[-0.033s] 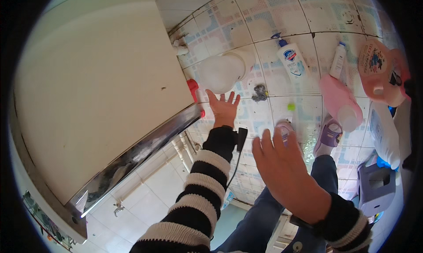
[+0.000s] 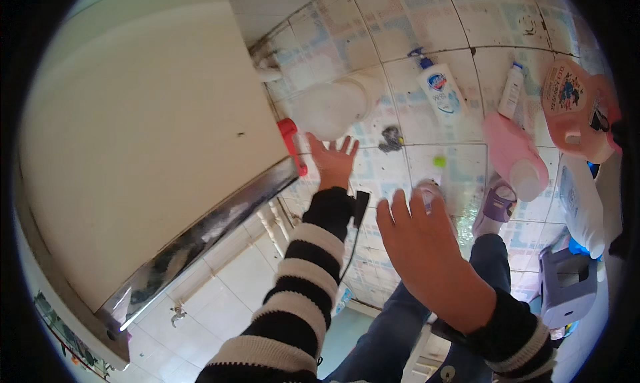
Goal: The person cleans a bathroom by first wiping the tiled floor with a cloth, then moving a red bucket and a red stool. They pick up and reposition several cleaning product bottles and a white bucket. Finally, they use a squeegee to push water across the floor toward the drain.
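My two hands, left (image 2: pixel 333 162) and right (image 2: pixel 427 240), grips open and empty; two white bottles (image 2: pixel 441 93), one pink jug (image 2: pixel 572 110), one white tub (image 2: pixel 331 107).

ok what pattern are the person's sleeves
Black and white horizontal stripes, clearest on the left sleeve in the head view.
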Motion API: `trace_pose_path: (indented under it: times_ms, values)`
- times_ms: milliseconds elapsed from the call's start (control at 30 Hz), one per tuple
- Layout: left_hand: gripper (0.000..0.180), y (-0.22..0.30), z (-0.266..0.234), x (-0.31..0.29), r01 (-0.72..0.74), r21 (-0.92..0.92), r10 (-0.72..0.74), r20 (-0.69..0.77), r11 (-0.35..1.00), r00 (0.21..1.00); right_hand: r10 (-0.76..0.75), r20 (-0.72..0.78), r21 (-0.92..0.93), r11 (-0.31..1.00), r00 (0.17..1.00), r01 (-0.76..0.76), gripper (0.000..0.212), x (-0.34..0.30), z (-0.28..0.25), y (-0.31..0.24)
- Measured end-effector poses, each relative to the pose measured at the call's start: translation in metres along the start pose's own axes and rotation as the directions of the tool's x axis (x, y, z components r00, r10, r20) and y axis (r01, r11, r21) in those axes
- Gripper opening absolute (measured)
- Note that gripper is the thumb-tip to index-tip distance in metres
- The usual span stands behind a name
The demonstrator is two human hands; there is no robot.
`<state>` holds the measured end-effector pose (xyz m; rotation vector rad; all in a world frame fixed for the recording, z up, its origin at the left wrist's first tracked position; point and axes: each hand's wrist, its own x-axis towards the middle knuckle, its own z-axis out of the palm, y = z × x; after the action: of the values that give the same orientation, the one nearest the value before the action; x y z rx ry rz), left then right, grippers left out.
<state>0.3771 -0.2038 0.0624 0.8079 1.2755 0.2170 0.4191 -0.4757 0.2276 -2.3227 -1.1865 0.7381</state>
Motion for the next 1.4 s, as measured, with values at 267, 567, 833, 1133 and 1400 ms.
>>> trace_pose_path:
  times_ms: [267,567,833,1133,1400]
  values:
    - [0.089,0.007,0.042,0.013,-0.187,0.002,0.179,0.275,0.982,0.945,0.182,0.075,0.168,0.967,0.98,-0.193,0.038,-0.014,0.055,0.044]
    - [0.086,0.001,0.08,0.044,-0.123,-0.214,0.19,0.328,0.969,0.925,0.061,-0.078,-0.154,0.985,0.995,-0.073,0.045,0.033,0.062,0.069]
    - [0.07,-0.014,0.112,0.094,-0.221,-0.019,0.2,0.506,0.975,0.839,0.103,0.158,-0.152,0.985,0.982,-0.079,0.036,0.107,0.142,0.082]
    - [0.043,-0.124,-0.076,0.118,-0.895,0.012,-0.168,0.981,-0.447,0.097,0.065,-0.22,-0.344,0.928,0.973,-0.14,0.044,0.117,0.219,0.174]
    - [0.035,-0.014,-0.024,0.221,-0.726,0.68,0.649,0.598,-0.1,0.471,0.215,-0.283,-0.241,0.927,0.935,-0.286,0.069,0.11,0.221,0.204]
